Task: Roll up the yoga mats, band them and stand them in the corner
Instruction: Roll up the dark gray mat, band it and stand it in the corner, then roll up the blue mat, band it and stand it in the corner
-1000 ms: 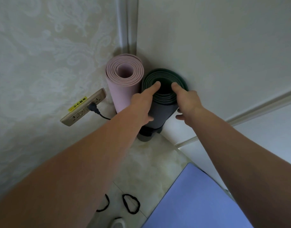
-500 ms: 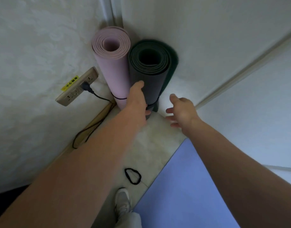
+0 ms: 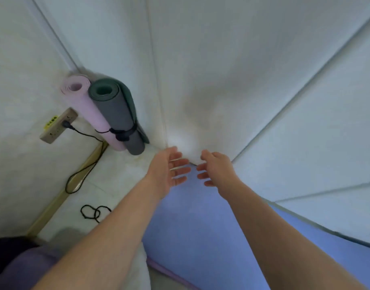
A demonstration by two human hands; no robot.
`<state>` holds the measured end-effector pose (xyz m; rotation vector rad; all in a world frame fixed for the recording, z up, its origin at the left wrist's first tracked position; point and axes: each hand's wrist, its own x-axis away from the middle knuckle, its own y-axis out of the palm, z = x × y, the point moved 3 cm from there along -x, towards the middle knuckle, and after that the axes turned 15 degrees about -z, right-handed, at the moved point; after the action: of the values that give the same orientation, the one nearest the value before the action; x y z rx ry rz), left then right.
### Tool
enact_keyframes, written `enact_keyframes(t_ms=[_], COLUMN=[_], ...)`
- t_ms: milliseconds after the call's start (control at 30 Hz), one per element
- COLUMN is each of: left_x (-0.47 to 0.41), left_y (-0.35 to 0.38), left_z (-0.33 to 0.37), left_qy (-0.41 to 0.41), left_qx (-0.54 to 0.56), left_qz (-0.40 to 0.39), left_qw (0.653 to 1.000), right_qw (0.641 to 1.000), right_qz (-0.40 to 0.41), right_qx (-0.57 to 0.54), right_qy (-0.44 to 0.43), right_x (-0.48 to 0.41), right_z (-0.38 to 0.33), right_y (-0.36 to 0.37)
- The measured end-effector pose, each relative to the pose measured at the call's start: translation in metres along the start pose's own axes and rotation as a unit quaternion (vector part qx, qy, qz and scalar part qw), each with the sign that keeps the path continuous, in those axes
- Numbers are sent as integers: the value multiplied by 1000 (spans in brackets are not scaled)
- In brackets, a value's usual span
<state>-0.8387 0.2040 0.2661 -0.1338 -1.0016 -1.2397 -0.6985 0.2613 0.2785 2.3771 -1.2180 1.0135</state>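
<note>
Both your hands are empty with fingers spread: the left hand and right hand hover just above the far end of the blue mat, which lies flat and unrolled from 6 o'clock up to centre. The pink roll and grey roll stand banded in the corner at 10 o'clock, touching each other, so the blue mat looks like your next job. Take its end edge with both hands evenly, fold a tight first turn, keep the sides square, and note the spare bands at 8 o'clock.
</note>
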Motion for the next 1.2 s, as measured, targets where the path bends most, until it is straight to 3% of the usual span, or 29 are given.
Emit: enact_keyframes(t_ms=[167, 333, 633, 967, 1200], left_x=[102, 165, 236, 201, 228], left_y=[149, 245, 316, 435, 499], left_z=[-41, -67, -126, -232, -318], left_qy=[53, 73, 22, -92, -139], left_qx=[-32, -53, -70, -93, -122], left_qz=[-7, -21, -11, -126, -186], left_qw=[998, 996, 997, 983, 965], right_qw=[998, 998, 996, 969, 945], right_qz=[25, 26, 55, 170, 239], right_qx=[29, 23, -64, -176, -212], right_qy=[-43, -52, -2, 39, 66], right_x=[157, 265, 388, 473, 534], right_z=[6, 29, 105, 198, 287], right_y=[-92, -157, -228, -277, -309])
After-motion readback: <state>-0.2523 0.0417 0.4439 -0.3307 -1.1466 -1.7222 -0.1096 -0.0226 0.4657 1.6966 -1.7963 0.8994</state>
